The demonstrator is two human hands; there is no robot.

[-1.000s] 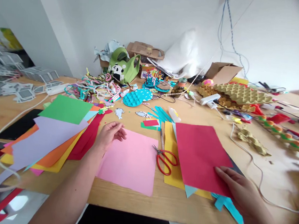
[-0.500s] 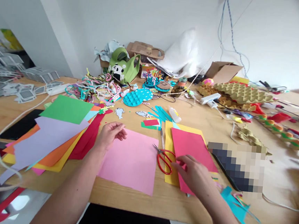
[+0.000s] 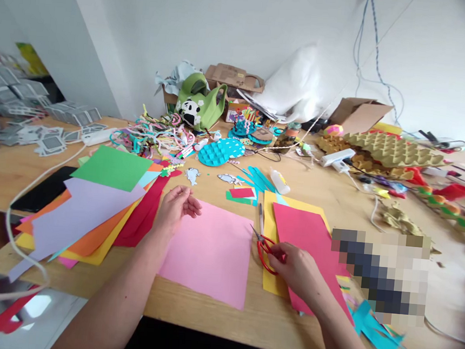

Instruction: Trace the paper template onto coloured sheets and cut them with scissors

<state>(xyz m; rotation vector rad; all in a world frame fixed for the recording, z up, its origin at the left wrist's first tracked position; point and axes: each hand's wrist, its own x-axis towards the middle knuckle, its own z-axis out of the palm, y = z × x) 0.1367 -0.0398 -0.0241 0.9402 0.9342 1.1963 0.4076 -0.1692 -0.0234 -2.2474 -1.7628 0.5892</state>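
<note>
A sheet of pink paper lies flat on the table in front of me. My left hand hovers over its upper left corner, fingers loosely curled and slightly apart, with nothing visible in them. Just right of the sheet, my right hand has its thumb and fingers closed on the red handle of a pair of scissors. The scissor blades are slightly apart and point up and left. Under that hand are a dark pink sheet and a yellow sheet. A pen lies just above the scissors.
Coloured papers are piled at left, partly over a black tablet-like object. Beyond the pink sheet are fish cutouts, a glue bottle and blue strips. A green bag and egg trays stand farther back.
My right hand has closed on the scissors' handle, and the scissors have shifted slightly. My left hand stays over the pink sheet. The whole view has shifted a little.
</note>
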